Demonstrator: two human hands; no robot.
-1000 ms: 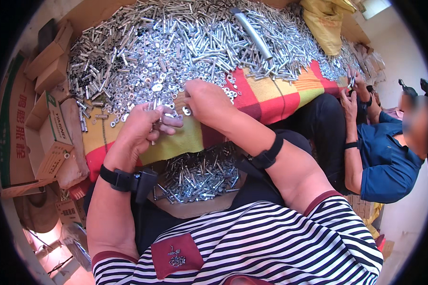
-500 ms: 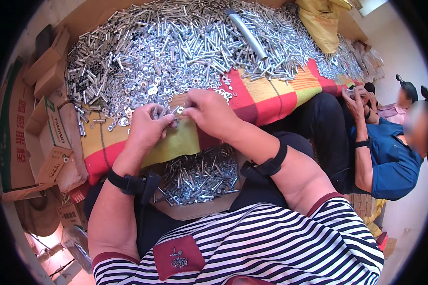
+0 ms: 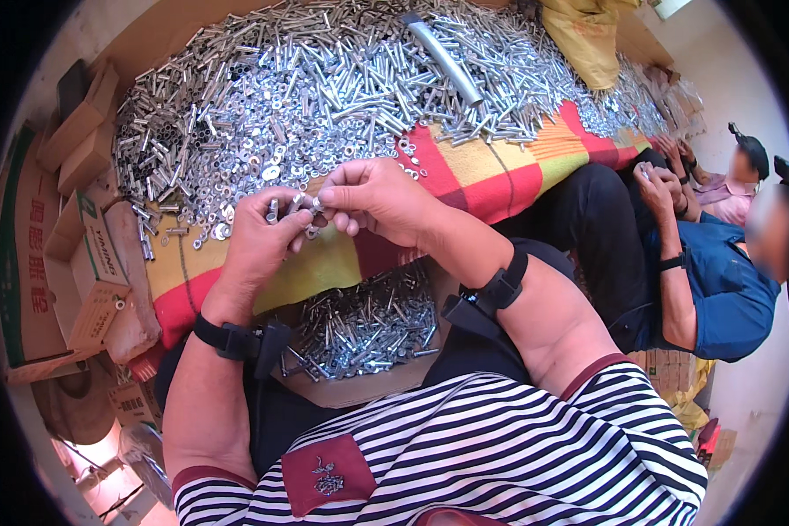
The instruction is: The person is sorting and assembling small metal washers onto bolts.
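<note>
Hands raised slightly, left hand (image 3: 259,241), right hand (image 3: 373,197), perhaps two bolts (image 3: 300,206) pinched

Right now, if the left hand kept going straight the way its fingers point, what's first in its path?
The left hand points up and slightly right. It would probably meet first the small metal part pinched between both hands, then the right hand. Depth is hard to judge.

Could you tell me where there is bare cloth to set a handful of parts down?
Bare patches: the yellow-green cloth below the left hand, and the orange-yellow squares beyond the right hand. Crowded: the bolt heap above and the lap tray.
</note>
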